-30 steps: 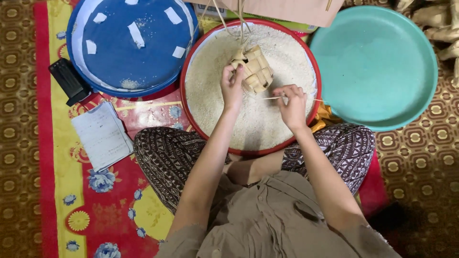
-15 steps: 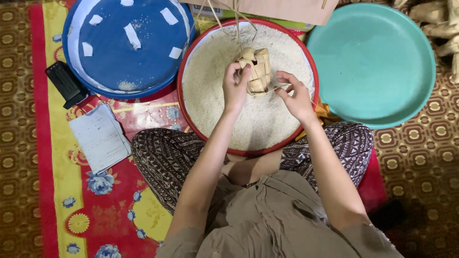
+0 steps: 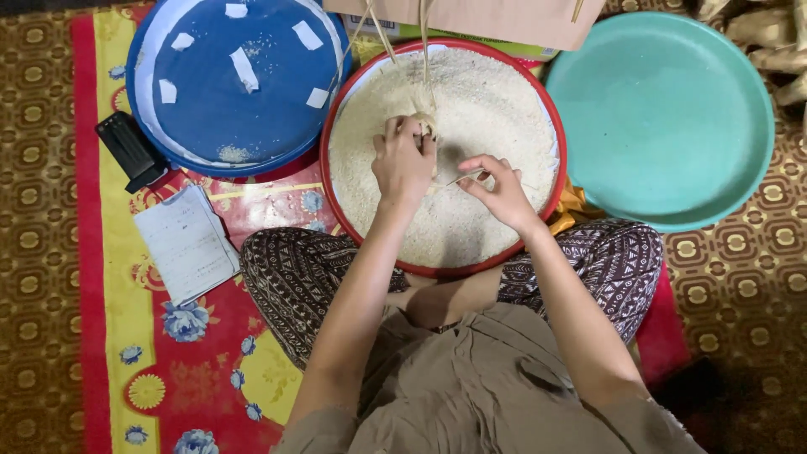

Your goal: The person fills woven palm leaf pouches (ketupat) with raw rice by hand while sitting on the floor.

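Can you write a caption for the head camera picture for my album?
Seated person's left hand grips a small woven pouch over a red-rimmed tray of rice, right hand pinching a thin strip.

A small woven pouch (image 3: pixel 423 124) of pale straw-coloured leaf strips sits inside the left hand's grip, almost wholly covered, so only its rounded top shows above the fingers. Long loose strips (image 3: pixel 423 50) run up and away from that grip, fanning slightly apart. A thin strip end (image 3: pixel 465 177) is pinched in the right hand's grip and slants up and left toward the pouch. Under both grips lies a round red-rimmed tray (image 3: pixel 329 126) filled with a level bed of white rice (image 3: pixel 487 109), resting on the person's lap. The pouch is just above the rice, near the tray's middle.
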